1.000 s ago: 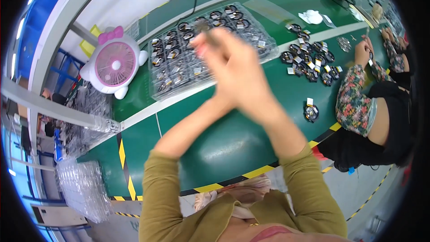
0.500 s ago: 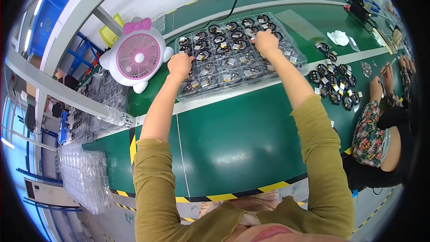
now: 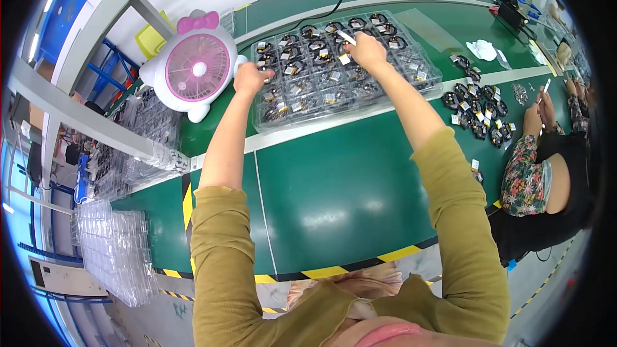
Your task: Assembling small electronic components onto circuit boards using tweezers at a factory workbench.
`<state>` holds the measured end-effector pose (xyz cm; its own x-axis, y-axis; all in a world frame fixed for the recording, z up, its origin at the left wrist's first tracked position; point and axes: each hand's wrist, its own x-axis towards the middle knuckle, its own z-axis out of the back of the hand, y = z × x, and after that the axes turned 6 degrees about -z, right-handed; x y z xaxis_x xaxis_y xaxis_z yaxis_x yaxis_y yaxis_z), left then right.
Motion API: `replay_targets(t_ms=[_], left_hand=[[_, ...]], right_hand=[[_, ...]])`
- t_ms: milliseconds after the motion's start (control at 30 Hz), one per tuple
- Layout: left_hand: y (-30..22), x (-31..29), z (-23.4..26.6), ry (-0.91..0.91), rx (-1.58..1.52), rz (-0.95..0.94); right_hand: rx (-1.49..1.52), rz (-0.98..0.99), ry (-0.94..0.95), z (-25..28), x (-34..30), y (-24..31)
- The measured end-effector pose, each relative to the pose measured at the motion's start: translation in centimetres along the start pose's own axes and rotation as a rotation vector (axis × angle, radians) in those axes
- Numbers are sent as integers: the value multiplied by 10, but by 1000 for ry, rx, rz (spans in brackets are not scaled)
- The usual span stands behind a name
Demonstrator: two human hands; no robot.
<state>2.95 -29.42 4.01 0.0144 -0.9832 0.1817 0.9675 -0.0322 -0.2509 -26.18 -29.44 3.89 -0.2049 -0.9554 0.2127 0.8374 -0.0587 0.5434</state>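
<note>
A clear plastic tray (image 3: 360,106) with many compartments lies across the far part of the bench. Its far rows hold black ring-shaped parts (image 3: 293,67) with wires and small white labels; the near rows look paler through the plastic. My left hand (image 3: 249,79) is closed at the tray's left edge, its fingertips on the rim. Over the middle of the tray, my right hand (image 3: 369,51) is closed on a white pen-shaped tool (image 3: 346,38), which points to the far left. What its tip touches is too small to tell.
A pink and white fan (image 3: 198,69) stands left of the tray. Stacked clear trays (image 3: 119,250) are at the lower left. Loose black parts (image 3: 477,109) lie in a heap on the right, near a co-worker's hands (image 3: 538,114). A metal post (image 3: 96,130) crosses the left side.
My right hand has moved left and nearer over the tray, and the white tool now shows plainly. My left hand has shifted slightly left and away along the tray's edge.
</note>
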Motion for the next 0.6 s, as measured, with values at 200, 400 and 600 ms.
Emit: replay_targets(t_ms=[200,400,600], left_hand=[[-21,-151,80,13,-790,-129],[57,-423,75,7,-252,-56],[113,-452,29,-604,-401,-172]], right_hand=[[-219,57,51,-24,-6,22],[-536,357,160,-60,44,22],[57,89,256,-24,176,-106]])
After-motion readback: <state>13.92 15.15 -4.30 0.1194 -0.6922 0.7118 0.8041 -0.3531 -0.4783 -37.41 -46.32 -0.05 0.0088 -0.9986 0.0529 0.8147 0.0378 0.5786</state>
